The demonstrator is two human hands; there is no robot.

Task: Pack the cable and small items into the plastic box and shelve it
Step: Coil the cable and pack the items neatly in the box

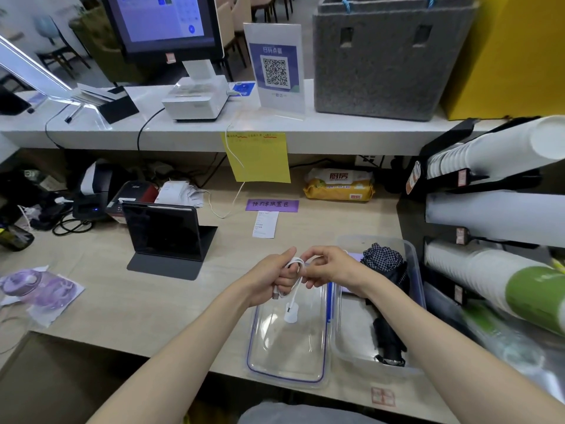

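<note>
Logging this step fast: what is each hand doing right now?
Left hand: closed around the coiled white cable.
Right hand: fingers pinching the same cable's loop, above the clear lid.

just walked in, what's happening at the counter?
A person is coiling a white cable with both hands over the counter. The left hand grips the loops; the right hand pinches the cable near the top. The loose end dangles over a clear lid lying flat. Beside it, the open plastic box holds a folded umbrella. Nothing is shelved yet.
</note>
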